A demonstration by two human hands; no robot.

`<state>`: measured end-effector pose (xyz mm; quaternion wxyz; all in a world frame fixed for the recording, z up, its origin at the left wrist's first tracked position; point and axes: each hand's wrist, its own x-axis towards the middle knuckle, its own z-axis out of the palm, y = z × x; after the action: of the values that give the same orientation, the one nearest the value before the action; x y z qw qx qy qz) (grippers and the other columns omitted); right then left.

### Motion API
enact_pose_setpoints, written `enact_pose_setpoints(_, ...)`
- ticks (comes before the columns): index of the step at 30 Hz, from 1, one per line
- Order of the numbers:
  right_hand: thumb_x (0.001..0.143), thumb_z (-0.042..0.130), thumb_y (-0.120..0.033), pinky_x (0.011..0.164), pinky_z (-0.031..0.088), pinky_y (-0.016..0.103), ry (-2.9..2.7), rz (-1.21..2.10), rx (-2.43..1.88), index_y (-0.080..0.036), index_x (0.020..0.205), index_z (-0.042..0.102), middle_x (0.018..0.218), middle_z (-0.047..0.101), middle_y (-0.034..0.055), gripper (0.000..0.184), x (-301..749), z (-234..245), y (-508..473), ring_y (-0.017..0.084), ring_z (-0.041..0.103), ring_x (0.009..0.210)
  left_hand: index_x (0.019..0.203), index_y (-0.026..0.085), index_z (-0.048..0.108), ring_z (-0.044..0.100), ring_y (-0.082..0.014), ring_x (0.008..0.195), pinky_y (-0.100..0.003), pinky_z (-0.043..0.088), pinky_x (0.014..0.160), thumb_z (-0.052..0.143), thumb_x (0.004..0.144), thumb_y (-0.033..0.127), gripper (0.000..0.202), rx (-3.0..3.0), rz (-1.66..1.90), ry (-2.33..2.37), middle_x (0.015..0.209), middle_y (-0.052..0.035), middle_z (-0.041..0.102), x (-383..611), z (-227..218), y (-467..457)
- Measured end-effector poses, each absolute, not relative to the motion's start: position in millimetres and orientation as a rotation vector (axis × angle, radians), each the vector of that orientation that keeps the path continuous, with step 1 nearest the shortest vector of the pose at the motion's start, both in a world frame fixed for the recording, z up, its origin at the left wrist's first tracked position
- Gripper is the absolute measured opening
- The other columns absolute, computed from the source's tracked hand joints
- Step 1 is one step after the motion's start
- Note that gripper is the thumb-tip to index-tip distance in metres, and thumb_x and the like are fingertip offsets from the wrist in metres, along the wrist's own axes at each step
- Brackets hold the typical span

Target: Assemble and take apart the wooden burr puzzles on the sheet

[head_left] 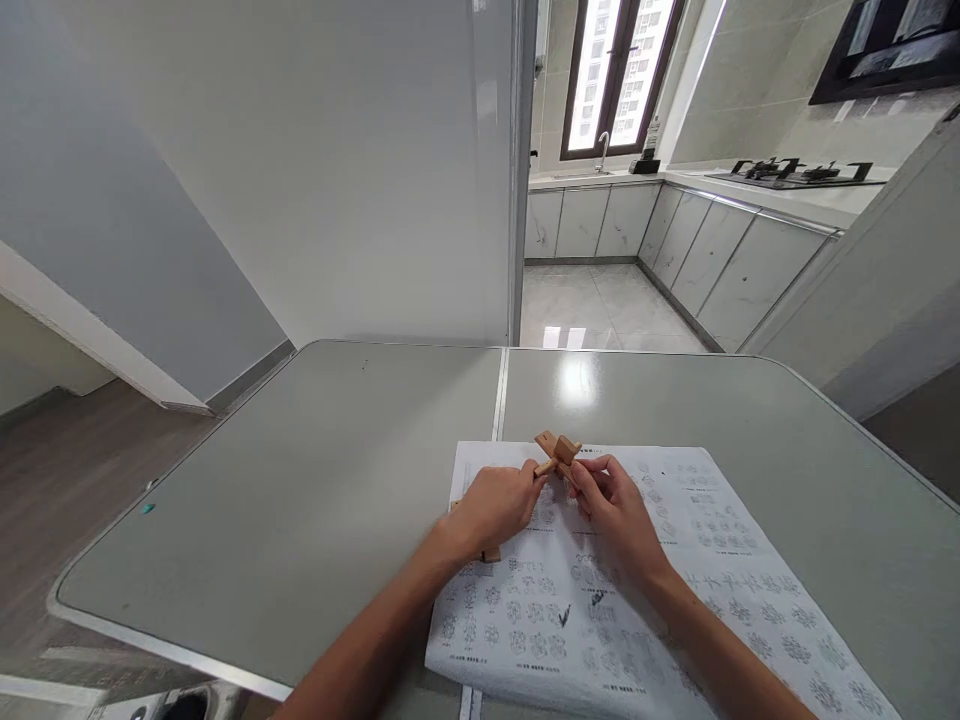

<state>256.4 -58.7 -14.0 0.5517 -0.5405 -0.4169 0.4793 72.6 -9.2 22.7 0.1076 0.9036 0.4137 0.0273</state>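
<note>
Between my hands, a small wooden interlocking puzzle (564, 450) made of crossed sticks is held just above a printed sheet. My left hand (501, 505) is closed around the end of one wooden stick on the puzzle's left side. On the other side, my right hand (611, 500) pinches the lower right of the puzzle with thumb and fingers. A loose wooden piece (490, 555) shows partly from under my left hand and wrist. The paper sheet (645, 640) bears rows of small puzzle drawings and two dark check marks.
The grey folding table (300, 500) has a seam running down its middle. A small teal bit (148, 508) lies near its left edge. Beyond the far edge are a white wall panel (375, 180) and a kitchen with a gas stove (802, 172).
</note>
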Motion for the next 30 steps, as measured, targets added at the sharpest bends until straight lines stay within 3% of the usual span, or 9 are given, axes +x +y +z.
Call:
enact_pose_setpoints(7,0.091,0.068,-0.068,0.058,0.042,0.030,-1.034,1.136,-1.234,-0.025,0.087,0.058,0.074,0.063,-0.0007,0.044,251,-10,-64,0.016,0.050,0.060,0.112,0.018,0.058,0.076,-0.0275,0.076,-0.032,0.050,0.065,0.033,0.110,0.033,0.029,2.582,0.112,1.231,0.088,-0.0098,0.076,74,23,-10)
enact_pose_setpoints(14,0.088,0.075,-0.063,0.062,0.046,0.032,-0.930,1.253,-1.144,-0.024,0.097,0.058,0.075,0.067,-0.0003,0.043,251,-6,-59,0.016,0.055,0.062,0.109,0.018,0.060,0.075,-0.0256,0.078,-0.030,0.049,0.066,0.032,0.111,0.034,0.032,2.566,0.158,1.293,0.089,-0.0086,0.077,76,25,-8)
enact_pose_setpoints(19,0.086,0.079,-0.059,0.066,0.051,0.033,-0.761,1.339,-1.103,-0.023,0.098,0.061,0.079,0.070,0.0007,0.042,256,-7,-57,0.016,0.057,0.063,0.111,0.019,0.064,0.073,-0.0235,0.079,-0.030,0.048,0.069,0.039,0.111,0.046,0.036,2.510,0.344,1.304,0.089,-0.0061,0.076,73,26,-6)
enact_pose_setpoints(23,0.083,0.086,-0.048,0.062,0.054,0.030,-0.549,1.279,-1.039,-0.025,0.100,0.060,0.081,0.070,-0.0005,0.039,267,-13,-49,0.014,0.057,0.062,0.114,0.020,0.066,0.070,-0.0203,0.076,-0.029,0.048,0.072,0.041,0.109,0.052,0.041,2.409,0.530,1.296,0.084,-0.0026,0.074,69,26,-2)
enact_pose_setpoints(26,0.077,0.092,-0.040,0.056,0.055,0.025,-0.387,1.194,-0.979,-0.025,0.090,0.055,0.083,0.070,-0.0015,0.041,280,-20,-42,0.012,0.055,0.060,0.111,0.020,0.067,0.068,-0.0192,0.072,-0.029,0.046,0.069,0.042,0.109,0.052,0.041,2.349,0.570,1.314,0.080,-0.0013,0.073,66,28,2)
enact_pose_setpoints(30,0.077,0.089,-0.031,0.049,0.054,0.020,-0.255,1.067,-0.952,-0.024,0.088,0.055,0.081,0.066,-0.0023,0.037,295,-26,-35,0.009,0.054,0.059,0.108,0.021,0.068,0.065,-0.0182,0.068,-0.029,0.045,0.066,0.041,0.108,0.054,0.043,2.290,0.591,1.319,0.078,-0.0003,0.072,60,28,7)
